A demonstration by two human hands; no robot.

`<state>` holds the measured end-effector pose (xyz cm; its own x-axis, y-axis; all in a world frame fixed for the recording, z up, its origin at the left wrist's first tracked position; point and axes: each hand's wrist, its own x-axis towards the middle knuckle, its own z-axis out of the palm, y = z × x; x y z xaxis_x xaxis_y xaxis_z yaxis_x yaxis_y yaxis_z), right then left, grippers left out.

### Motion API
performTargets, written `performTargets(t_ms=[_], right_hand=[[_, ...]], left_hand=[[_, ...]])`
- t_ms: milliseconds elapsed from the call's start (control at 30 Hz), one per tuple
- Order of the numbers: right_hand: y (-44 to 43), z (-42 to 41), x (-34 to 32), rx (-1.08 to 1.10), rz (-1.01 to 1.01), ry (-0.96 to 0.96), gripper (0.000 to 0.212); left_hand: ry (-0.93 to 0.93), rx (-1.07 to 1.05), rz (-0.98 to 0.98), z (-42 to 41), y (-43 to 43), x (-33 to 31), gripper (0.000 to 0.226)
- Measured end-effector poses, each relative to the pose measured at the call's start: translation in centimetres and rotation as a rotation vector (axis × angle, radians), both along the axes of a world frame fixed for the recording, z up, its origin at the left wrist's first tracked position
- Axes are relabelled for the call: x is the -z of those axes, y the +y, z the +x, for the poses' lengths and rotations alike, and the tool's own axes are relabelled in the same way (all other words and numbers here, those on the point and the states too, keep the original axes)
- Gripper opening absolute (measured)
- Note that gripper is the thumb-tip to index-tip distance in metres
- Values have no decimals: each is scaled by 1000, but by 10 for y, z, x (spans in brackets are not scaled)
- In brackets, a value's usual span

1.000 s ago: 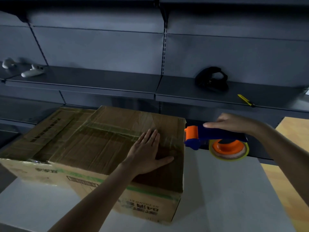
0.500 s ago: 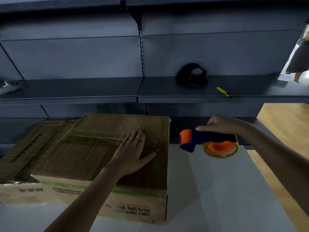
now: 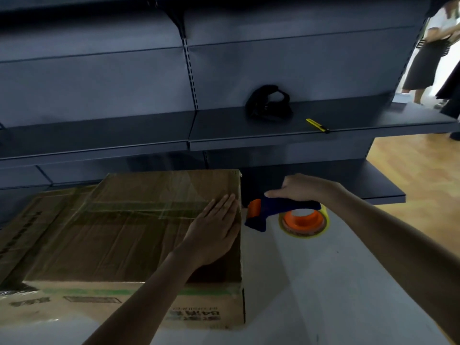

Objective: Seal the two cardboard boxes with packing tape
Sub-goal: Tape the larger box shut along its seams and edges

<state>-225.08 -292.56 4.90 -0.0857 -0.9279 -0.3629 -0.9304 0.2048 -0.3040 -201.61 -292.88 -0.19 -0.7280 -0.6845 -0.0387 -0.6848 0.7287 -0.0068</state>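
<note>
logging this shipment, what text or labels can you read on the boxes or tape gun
Nothing is sharp enough to quote.
Near cardboard box, front face: red print, upside down, too blurred to read.
Same face, left: dark characters and a framed label, too blurred.
Left box, top: row of dark print, unreadable.
Tape dispenser: no text visible.

The left hand (image 3: pixel 214 232) is pressing flat on the box (image 3: pixel 119 232); just beside the box, the right hand (image 3: pixel 302 189) is gripping the tape dispenser (image 3: pixel 278 212).

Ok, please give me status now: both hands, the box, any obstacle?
Left hand flat on front box top, near right edge. Right hand grips tape dispenser just off that edge. Second box at left; no obstacle seen.
</note>
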Motion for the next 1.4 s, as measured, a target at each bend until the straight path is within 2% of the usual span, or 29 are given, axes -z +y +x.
performTargets(t_ms=[400, 533, 600, 667, 767, 867, 967, 1200, 1267, 1333, 1400], right_hand=[[3, 7, -2, 91, 56, -18, 53], [23, 2, 35, 24, 136, 369, 54], [36, -3, 65, 134, 190, 260, 59], [43, -6, 84, 232, 120, 162, 55], [49, 1, 103, 350, -34, 95, 53], [52, 14, 119, 446, -118, 57, 48], [54, 31, 137, 440, -87, 41, 43], [72, 81, 181, 399, -92, -65, 38], [79, 86, 201, 442, -133, -109, 27], [86, 94, 216, 555, -214, -303, 25], [90, 105, 217, 843, -249, -590, 25]], left_hand=[[16, -10, -12, -1, -4, 7, 73], [64, -7, -2, 2, 5, 4, 76], [86, -23, 5, 3, 6, 1, 64], [98, -24, 15, 1, 5, -2, 57], [98, -21, 35, 1, 3, -1, 58], [87, -24, 34, 1, 3, -1, 67], [86, -26, 27, 2, 5, 1, 75], [93, -35, 49, 2, 6, -1, 60], [99, -36, 54, 2, 7, -1, 58], [95, -33, 48, 3, 7, -1, 58], [80, -34, 43, 3, 7, -1, 58]])
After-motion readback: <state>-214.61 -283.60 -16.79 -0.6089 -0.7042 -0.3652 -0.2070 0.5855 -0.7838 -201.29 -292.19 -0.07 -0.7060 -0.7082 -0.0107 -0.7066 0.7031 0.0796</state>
